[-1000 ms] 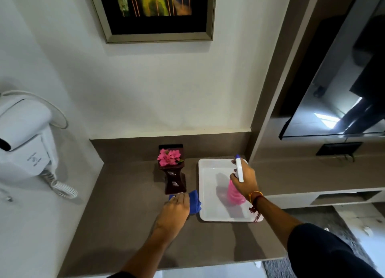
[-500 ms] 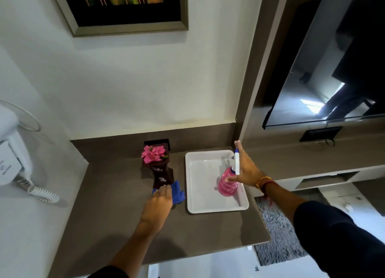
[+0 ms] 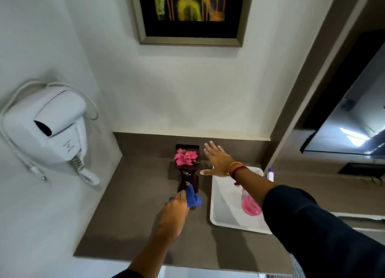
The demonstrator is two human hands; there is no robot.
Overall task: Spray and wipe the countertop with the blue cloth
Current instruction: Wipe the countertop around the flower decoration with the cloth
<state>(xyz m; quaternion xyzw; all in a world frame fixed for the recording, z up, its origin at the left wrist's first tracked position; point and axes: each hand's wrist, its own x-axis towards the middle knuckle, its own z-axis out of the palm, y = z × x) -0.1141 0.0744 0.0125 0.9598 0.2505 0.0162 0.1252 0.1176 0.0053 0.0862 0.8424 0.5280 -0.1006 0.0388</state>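
Observation:
My left hand (image 3: 174, 211) presses the blue cloth (image 3: 193, 198) onto the brown countertop (image 3: 129, 204), just in front of a dark vase. The pink spray bottle (image 3: 251, 206) stands in the white tray (image 3: 227, 219) on the right, partly hidden behind my right forearm; its white nozzle (image 3: 270, 174) shows above the sleeve. My right hand (image 3: 217, 161) is open, fingers spread, hovering above the tray's back left corner, right of the pink flowers. It holds nothing.
A dark vase (image 3: 188, 178) with pink flowers (image 3: 185, 156) stands at the back of the counter. A white wall-mounted hair dryer (image 3: 48, 125) with a coiled cord hangs at the left. A framed picture (image 3: 190, 12) hangs above. A dark screen (image 3: 350, 127) is at the right.
My right hand let go of the spray bottle, which now stands in the tray, and moved left toward the flower vase. My left hand stayed on the cloth. The camera swung left.

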